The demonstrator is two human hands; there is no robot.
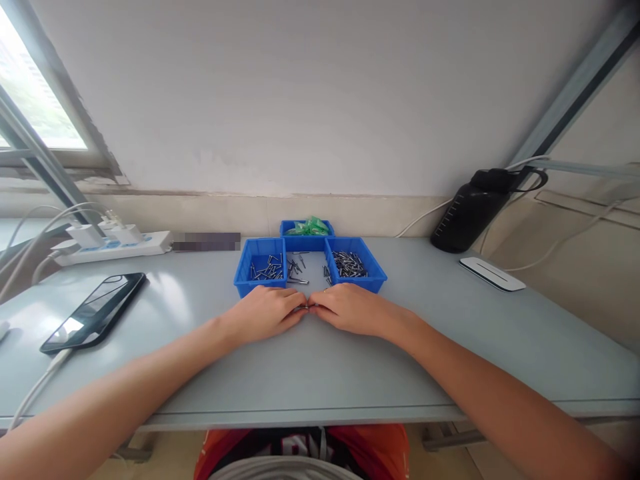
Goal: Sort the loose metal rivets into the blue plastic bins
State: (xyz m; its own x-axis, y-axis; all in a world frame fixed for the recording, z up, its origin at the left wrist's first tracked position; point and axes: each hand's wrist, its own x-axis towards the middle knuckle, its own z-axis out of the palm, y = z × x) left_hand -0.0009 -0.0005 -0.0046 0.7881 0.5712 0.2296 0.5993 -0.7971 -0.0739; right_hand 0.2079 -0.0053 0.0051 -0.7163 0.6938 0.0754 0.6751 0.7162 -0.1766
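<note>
My left hand (pixel 269 310) and my right hand (pixel 350 308) meet fingertip to fingertip just in front of the blue bins. Both are closed in a pinch on a small, thin metal part (pixel 307 307), mostly covered by the fingers. The left blue bin (pixel 241 273) holds several loose metal pin-like pieces (pixel 270 269). A denser heap of short metal pieces (pixel 349 264) fills part of the right blue bin (pixel 377 270). Between the bins, several slim metal pieces (pixel 296 267) lie on the table. Their exact kind is too small to tell.
Behind, a third blue bin (pixel 307 243) contains green plastic bags (pixel 311 227). A phone (pixel 95 312) with a cable and a white power strip (pixel 117 248) are at left. At right stand a black bottle (pixel 470 210) and a flat white device (pixel 492 273). The wall backs the grey table (pixel 310 373).
</note>
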